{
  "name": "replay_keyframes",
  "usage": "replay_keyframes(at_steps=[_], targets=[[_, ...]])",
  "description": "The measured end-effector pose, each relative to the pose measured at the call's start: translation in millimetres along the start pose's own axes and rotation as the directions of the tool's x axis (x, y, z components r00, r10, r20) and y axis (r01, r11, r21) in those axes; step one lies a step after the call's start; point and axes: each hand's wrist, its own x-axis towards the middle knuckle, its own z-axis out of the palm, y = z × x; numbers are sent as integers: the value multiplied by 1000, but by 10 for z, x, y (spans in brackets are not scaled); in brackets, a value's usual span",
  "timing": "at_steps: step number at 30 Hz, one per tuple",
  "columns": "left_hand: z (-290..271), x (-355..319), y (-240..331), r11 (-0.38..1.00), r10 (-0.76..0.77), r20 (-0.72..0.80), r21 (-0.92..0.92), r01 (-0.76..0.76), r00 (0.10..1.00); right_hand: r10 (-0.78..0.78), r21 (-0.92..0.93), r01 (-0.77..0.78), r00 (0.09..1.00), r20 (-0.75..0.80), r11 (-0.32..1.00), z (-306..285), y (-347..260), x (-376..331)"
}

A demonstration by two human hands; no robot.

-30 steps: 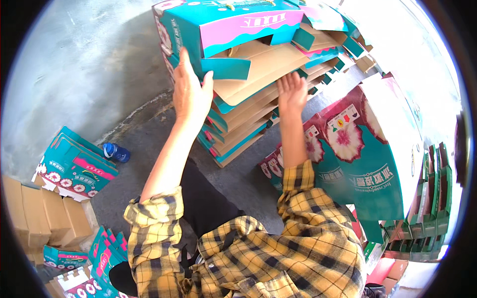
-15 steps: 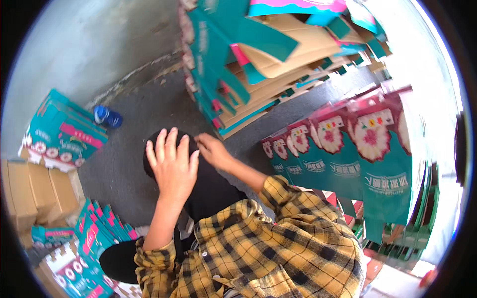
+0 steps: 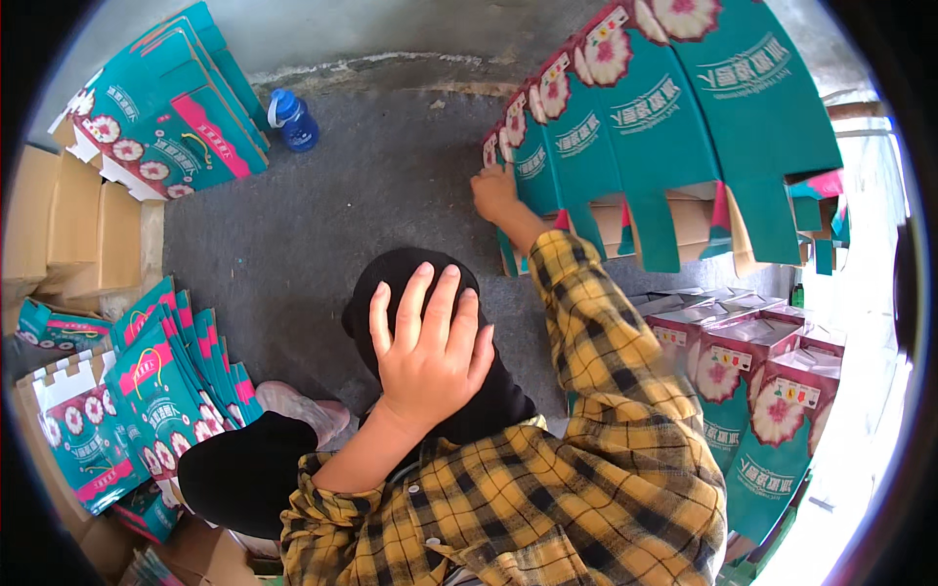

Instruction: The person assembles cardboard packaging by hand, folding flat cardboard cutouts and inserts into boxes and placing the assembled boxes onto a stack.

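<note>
My left hand (image 3: 428, 359) rests palm down on my black-clad knee (image 3: 376, 293), fingers spread, holding nothing. Stretched forward and right, my right hand (image 3: 498, 195) has its fingers curled at the left end of a row of teal cartons (image 3: 625, 132). The fingertips are partly hidden there. These cartons stand side by side, printed with round white-and-purple pictures, their flaps hanging loose along the near side. Bare cardboard shows inside, between the flaps.
More teal cartons (image 3: 762, 420) with silvery tops stand at the lower right. Flat teal cartons (image 3: 166, 117) lean by the wall, beside a blue bottle (image 3: 295, 120). On the left are brown boxes (image 3: 73, 225) and a fanned stack of folded cartons (image 3: 161, 391).
My right hand has left its place beside my knee and reached out to the carton row. The view has shifted, while my left hand stays on the knee.
</note>
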Motion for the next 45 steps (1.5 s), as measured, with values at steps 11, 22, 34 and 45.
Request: replay_keyframes(at_steps=[11, 22, 34, 45], targets=[[-14, -31, -80, 998, 7, 53, 60, -10, 999, -142, -571, 255, 961, 236, 780, 202, 358, -108], [66, -10, 44, 993, 60, 41, 95, -63, 997, -181, -570, 220, 975, 125, 792, 344, 889, -312], [197, 51, 168, 982, 135, 63, 126, -142, 989, -203, -501, 166, 979, -20, 850, 442, 1585, -424], [296, 228, 264, 982, 83, 123, 156, -102, 989, -106, -458, 86, 994, -18, 885, 524, 2593, -537]])
